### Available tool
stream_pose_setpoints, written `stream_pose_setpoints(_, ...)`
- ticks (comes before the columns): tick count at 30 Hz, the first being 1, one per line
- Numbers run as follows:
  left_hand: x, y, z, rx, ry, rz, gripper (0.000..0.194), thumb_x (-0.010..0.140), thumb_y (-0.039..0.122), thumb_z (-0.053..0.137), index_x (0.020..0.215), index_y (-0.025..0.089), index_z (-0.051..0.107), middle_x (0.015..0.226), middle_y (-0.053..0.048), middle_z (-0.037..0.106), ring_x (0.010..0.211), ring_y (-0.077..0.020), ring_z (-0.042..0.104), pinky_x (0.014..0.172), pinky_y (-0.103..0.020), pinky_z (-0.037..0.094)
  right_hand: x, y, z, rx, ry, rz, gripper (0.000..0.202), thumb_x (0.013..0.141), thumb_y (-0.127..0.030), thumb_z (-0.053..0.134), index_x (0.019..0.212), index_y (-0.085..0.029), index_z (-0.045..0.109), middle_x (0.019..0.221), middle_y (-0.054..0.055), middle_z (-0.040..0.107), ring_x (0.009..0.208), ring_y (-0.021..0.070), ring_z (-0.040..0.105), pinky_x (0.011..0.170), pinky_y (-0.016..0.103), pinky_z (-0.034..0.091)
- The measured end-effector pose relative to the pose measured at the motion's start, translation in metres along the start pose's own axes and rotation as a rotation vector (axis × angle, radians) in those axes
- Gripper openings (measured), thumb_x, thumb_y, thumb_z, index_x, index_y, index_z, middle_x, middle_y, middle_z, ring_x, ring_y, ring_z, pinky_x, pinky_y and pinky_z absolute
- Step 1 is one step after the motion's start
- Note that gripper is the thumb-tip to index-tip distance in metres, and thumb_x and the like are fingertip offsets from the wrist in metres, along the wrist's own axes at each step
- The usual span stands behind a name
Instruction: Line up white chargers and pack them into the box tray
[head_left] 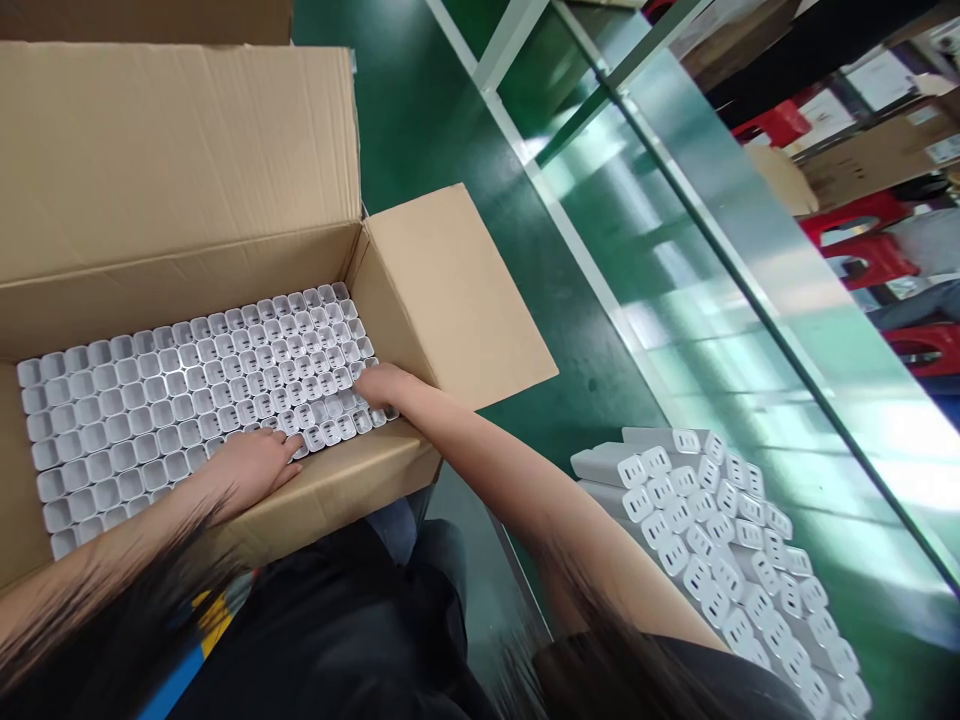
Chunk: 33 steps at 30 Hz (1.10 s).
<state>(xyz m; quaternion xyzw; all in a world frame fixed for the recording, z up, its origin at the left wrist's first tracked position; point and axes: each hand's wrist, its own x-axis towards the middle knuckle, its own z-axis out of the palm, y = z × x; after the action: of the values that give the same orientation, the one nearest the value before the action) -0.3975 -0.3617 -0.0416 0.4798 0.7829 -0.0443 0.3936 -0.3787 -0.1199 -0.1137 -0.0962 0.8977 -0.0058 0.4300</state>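
Note:
An open cardboard box [352, 470] holds close rows of white, square-ended plastic tubes [176, 384] standing on end. My left hand [251, 466] lies over the tubes by the near wall, fingers apart and slightly bent, fingertips touching the tube ends. At the box's right end, my right hand [380, 385] is curled with its fingers down among the tubes; what they grip is hidden. Between the two hands, a few tube ends [330, 405] sit lower than those around them. Many ends toward the right show small dark slots, while those at the left look like hollow cups.
A pile of similar white tubes [697, 540] lies right of me, slotted ends facing me. The box's right flap [465, 300] sticks outward and its back flap [172, 150] stands up. A metal frame [570, 230] crosses the green floor [405, 110]. Red stools [870, 260] stand farther right.

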Motion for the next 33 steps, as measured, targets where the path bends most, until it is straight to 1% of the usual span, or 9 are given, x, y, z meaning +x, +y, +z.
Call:
stream_pose_setpoints(5, 0.003, -0.002, -0.003, -0.121, 0.092, -0.042, 0.051, 0.096, 0.047, 0.039, 0.135, 0.019, 0.057, 0.114, -0.017, 0.067, 0.104, -0.0354, 0.064, 0.083, -0.043, 0.049, -0.009, 0.001, -0.013, 0.067, 0.013, 0.041, 0.028, 0.070, -0.001, 0.065, 0.095, -0.009, 0.076, 0.104, 0.018, 0.074, 0.094, 0.0294, 0.072, 0.076, 0.031, 0.056)
stream_pose_setpoints(9, 0.006, -0.003, -0.011, -0.588, 0.366, -0.095, 0.068, 0.094, 0.069, 0.028, 0.145, 0.027, 0.044, 0.117, -0.010, 0.066, 0.101, -0.0296, 0.064, 0.089, -0.042, 0.047, -0.029, -0.005, -0.035, 0.179, 0.202, -0.059, 0.032, 0.087, -0.007, 0.052, 0.110, -0.016, 0.073, 0.113, 0.010, 0.074, 0.106, 0.0214, 0.068, 0.089, 0.027, 0.051)
stream_pose_setpoints(12, 0.010, -0.006, -0.013, -0.984, 0.519, -0.126, 0.075, 0.093, 0.073, 0.024, 0.148, 0.024, 0.037, 0.117, -0.010, 0.064, 0.090, -0.0242, 0.064, 0.085, -0.039, 0.048, -0.045, -0.022, -0.046, 0.375, 0.345, -0.277, 0.033, 0.097, -0.015, 0.045, 0.121, -0.019, 0.067, 0.117, 0.003, 0.072, 0.105, 0.0124, 0.066, 0.094, 0.023, 0.048)
stream_pose_setpoints(16, 0.016, -0.007, -0.012, -1.264, 0.653, -0.199, 0.079, 0.091, 0.075, 0.028, 0.144, 0.017, 0.042, 0.109, -0.011, 0.063, 0.090, -0.0235, 0.061, 0.085, -0.037, 0.047, -0.056, -0.055, -0.051, 0.797, 0.509, -0.635, 0.029, 0.093, -0.038, 0.061, 0.112, -0.016, 0.066, 0.111, 0.006, 0.070, 0.090, 0.0138, 0.066, 0.085, 0.030, 0.053)
stream_pose_setpoints(18, 0.016, -0.006, -0.013, -1.382, 0.676, -0.213, 0.081, 0.090, 0.076, 0.031, 0.143, 0.016, 0.044, 0.095, -0.008, 0.063, 0.088, -0.0234, 0.061, 0.081, -0.035, 0.047, -0.057, -0.067, -0.051, 0.818, 0.537, -0.644, 0.036, 0.085, -0.042, 0.070, 0.110, -0.016, 0.064, 0.112, 0.008, 0.067, 0.084, 0.0139, 0.063, 0.079, 0.032, 0.054)
stream_pose_setpoints(20, 0.015, -0.004, -0.014, -1.535, 0.672, -0.196, 0.083, 0.089, 0.077, 0.032, 0.146, 0.017, 0.040, 0.089, -0.007, 0.062, 0.084, -0.0228, 0.061, 0.070, -0.031, 0.047, -0.057, -0.072, -0.051, 0.794, 0.542, -0.617, 0.040, 0.081, -0.035, 0.074, 0.115, -0.018, 0.062, 0.117, 0.009, 0.064, 0.088, 0.0153, 0.061, 0.078, 0.032, 0.055)
stream_pose_setpoints(23, 0.013, -0.002, -0.017, -1.730, 0.707, -0.099, 0.080, 0.091, 0.075, 0.030, 0.148, 0.019, 0.035, 0.105, -0.011, 0.062, 0.093, -0.0239, 0.062, 0.063, -0.029, 0.047, -0.059, -0.065, -0.047, 0.841, 0.505, -0.628, 0.045, 0.080, -0.022, 0.070, 0.124, -0.022, 0.056, 0.128, 0.008, 0.060, 0.104, 0.0183, 0.059, 0.080, 0.032, 0.055)
stream_pose_setpoints(28, 0.010, -0.001, -0.022, -1.817, 0.750, -0.024, 0.063, 0.097, 0.064, 0.032, 0.141, 0.020, 0.042, 0.119, -0.013, 0.060, 0.113, -0.0238, 0.058, 0.075, -0.031, 0.054, -0.068, -0.044, -0.033, 1.025, 0.534, -0.658, 0.053, 0.078, -0.018, 0.067, 0.126, -0.024, 0.048, 0.136, 0.008, 0.051, 0.119, 0.0202, 0.055, 0.091, 0.037, 0.055)
stream_pose_setpoints(33, 0.010, 0.000, -0.020, -1.673, 0.616, -0.037, 0.054, 0.088, 0.044, 0.064, 0.133, 0.021, 0.048, 0.124, -0.012, 0.057, 0.115, -0.0236, 0.056, 0.090, -0.038, 0.054, -0.069, -0.040, -0.029, 0.928, 0.687, -0.574, 0.049, 0.080, -0.020, 0.064, 0.126, -0.021, 0.047, 0.131, 0.012, 0.053, 0.118, 0.0232, 0.055, 0.092, 0.042, 0.055)
